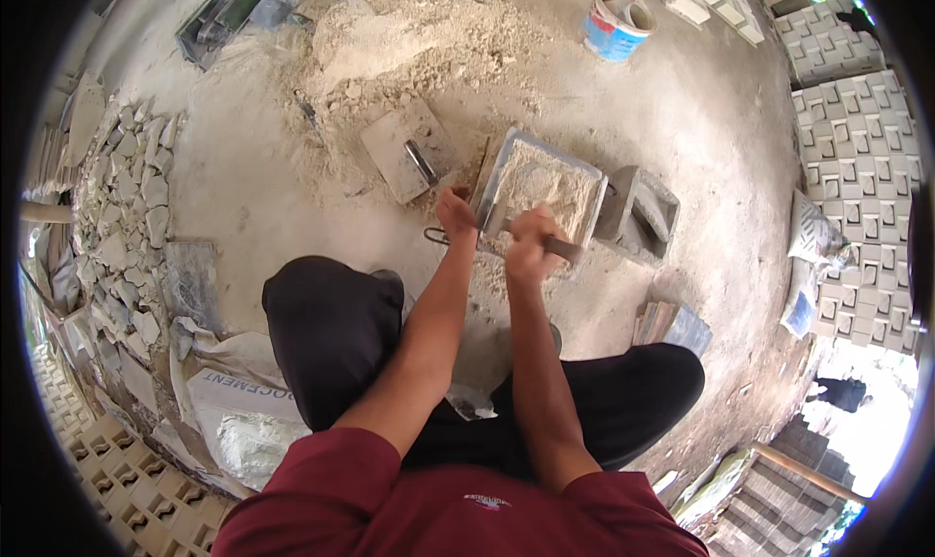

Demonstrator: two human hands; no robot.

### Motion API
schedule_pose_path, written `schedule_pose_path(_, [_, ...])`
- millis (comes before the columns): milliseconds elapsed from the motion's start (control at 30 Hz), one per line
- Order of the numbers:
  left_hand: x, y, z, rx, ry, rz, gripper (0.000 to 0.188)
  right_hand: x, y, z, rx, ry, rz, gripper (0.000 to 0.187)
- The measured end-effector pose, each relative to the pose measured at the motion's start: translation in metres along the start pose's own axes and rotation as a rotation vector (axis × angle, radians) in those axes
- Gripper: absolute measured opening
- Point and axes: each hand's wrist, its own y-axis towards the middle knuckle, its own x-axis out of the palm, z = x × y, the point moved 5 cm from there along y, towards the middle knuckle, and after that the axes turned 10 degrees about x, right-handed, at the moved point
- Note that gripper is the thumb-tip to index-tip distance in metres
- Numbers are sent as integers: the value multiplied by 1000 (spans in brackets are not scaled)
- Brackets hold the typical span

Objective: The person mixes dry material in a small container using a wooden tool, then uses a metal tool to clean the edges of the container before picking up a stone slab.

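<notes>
Over powder-filled tray (498,172), I see right hand (531,244) clenching tool handle (565,250): likely stiff, weighty; grip there. Left hand (456,212): can't tell.

Right hand (531,245) blurred, hiding part of brown bar (564,249); left hand (456,214) grip unclear; maroon shirt (429,513) cut off below

The cylinder (422,162) looks glossy metal, the powder (534,172) matt and rough, the bucket (614,41) plastic.

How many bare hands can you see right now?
2: the left hand beside the powder-filled frame, at its left; the right hand over its near side, gripping a tool.
</notes>
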Motion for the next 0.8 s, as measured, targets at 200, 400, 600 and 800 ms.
schedule_pose_path(200, [-2,5,3,-9,72,-23,41,3,0,-17,26,94,46,47])
schedule_pose_path(400, [-2,5,3,-11,8,-10,42,2,-4,2,-66,-92,-68,44])
schedule_pose_path(600, [6,10,7,87,111,-51,43,-9,-7,14,-65,-13,-35,42])
schedule_pose_path(800, [2,3,7,48,108,-39,44,-13,0,-2,-132,116,-11,45])
